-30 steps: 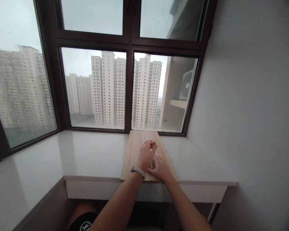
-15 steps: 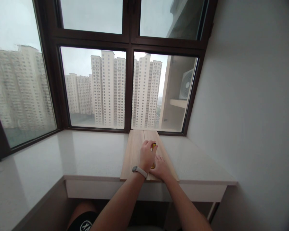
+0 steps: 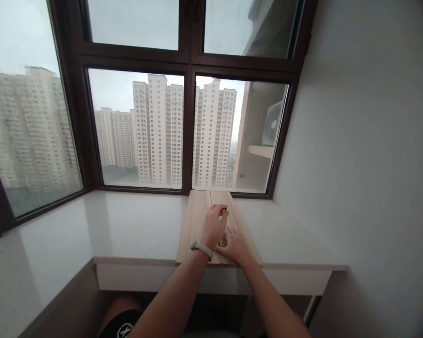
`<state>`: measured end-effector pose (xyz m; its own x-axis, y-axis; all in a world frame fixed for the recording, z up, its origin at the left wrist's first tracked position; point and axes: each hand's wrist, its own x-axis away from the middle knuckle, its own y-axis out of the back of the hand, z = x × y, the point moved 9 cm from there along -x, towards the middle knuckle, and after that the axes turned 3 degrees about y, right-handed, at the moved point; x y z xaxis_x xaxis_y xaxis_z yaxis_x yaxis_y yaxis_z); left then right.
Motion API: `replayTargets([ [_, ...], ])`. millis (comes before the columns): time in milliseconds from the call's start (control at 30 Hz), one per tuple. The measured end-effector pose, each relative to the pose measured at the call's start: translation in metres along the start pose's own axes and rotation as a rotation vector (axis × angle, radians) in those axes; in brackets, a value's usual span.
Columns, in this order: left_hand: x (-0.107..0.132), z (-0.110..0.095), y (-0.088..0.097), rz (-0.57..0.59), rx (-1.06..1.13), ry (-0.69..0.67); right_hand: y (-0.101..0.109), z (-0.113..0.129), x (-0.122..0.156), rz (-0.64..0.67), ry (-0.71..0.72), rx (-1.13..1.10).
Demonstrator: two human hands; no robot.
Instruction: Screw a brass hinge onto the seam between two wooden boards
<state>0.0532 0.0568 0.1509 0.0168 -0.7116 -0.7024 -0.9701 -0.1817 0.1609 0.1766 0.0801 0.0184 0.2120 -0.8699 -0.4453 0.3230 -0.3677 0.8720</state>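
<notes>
My left hand (image 3: 215, 225), with a pale-strapped watch (image 3: 201, 248) at the wrist, is raised over a light wooden board (image 3: 193, 230). Its thumb and fingertips pinch a small black-and-yellow object (image 3: 224, 211), mostly covered by the fingers. Low on the board, my right hand (image 3: 234, 246) curves around a second small yellow-and-dark piece (image 3: 222, 241), which shows between thumb and fingers. The two pieces are too small and too covered to name, and I cannot tell whether they are joined. A dark seam runs lengthwise along the board.
The board lies across a white counter (image 3: 137, 225), from the window (image 3: 188, 141) to the front edge. A grey-white wall (image 3: 356, 141) closes off the right side. Below the counter's lip my knee (image 3: 118, 310) shows at the lower left.
My left hand has shifted slightly left and towards me, still pinching the small object. More of the lower yellow piece shows beside my right hand, which has barely moved.
</notes>
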Motion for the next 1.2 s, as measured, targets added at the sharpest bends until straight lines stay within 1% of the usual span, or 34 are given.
replayTargets([
  [167,0.002,-0.002,0.004,-0.054,-0.030,-0.011,-0.004,-0.002,-0.002,0.034,-0.009,0.008],
  [433,0.000,0.001,-0.002,-0.023,0.005,0.027,-0.003,-0.003,-0.002,0.028,-0.016,0.018],
  [500,-0.003,0.001,-0.002,-0.002,0.018,0.031,-0.001,-0.001,-0.001,0.023,-0.016,0.014],
  [600,-0.007,0.001,-0.005,0.072,0.054,0.039,0.004,0.001,-0.001,0.012,-0.015,0.008],
  [667,-0.008,0.003,-0.005,0.100,0.075,0.049,0.006,0.002,0.000,0.001,-0.010,0.004],
  [733,-0.008,0.007,-0.002,0.080,0.081,0.064,0.006,0.002,0.000,-0.001,-0.010,0.002],
  [833,-0.004,0.009,0.005,0.007,0.065,0.064,0.002,0.000,0.000,0.014,-0.020,0.003],
  [1000,0.007,-0.004,0.008,-0.085,-0.016,0.003,-0.001,-0.002,-0.002,0.037,-0.022,0.010],
  [1100,0.010,-0.012,0.005,-0.094,-0.038,-0.001,0.000,0.000,-0.002,0.051,-0.021,0.010],
  [1200,0.010,-0.014,0.003,-0.098,-0.049,0.015,0.002,0.000,-0.001,0.055,-0.031,0.010],
])
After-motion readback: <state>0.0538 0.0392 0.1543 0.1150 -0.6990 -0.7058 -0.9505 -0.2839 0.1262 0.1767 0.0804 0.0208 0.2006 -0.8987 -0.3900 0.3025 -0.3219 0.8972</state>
